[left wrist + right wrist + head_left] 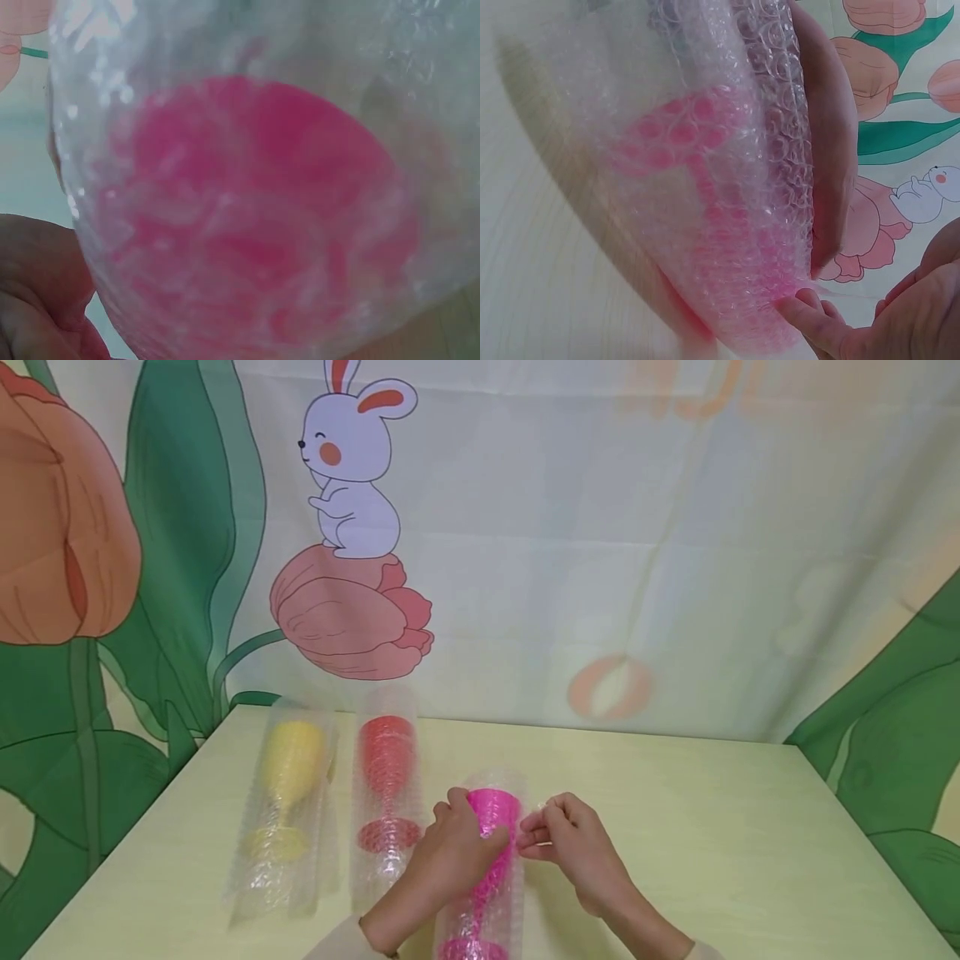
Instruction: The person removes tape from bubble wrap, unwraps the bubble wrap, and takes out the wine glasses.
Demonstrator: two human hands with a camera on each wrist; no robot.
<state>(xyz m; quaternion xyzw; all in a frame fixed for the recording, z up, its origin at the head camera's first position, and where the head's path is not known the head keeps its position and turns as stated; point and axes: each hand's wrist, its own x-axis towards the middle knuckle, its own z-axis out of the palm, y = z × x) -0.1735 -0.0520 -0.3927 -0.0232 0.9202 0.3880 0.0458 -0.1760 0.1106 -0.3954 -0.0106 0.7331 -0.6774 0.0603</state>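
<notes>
A bright pink goblet [493, 814], rolled in clear bubble wrap [776, 97], is tilted with its foot toward me. My left hand [459, 847] grips it around the cup, thumb on the near side and fingers over the far side. At the right edge of the wrap is my right hand [573, 843], finger and thumb pinching a thin clear strip [847, 294] that looks like tape and runs to the wrap. In the right wrist view one fingertip touches the wrap beside the cup. The left wrist view shows the pink foot [262, 225] close up through the plastic.
To the left lie a red goblet [387, 752] and a yellow goblet [292, 760], each in bubble wrap. The pale yellow table [712, 827] reaches back to a printed curtain [525, 527] with tulips and a rabbit.
</notes>
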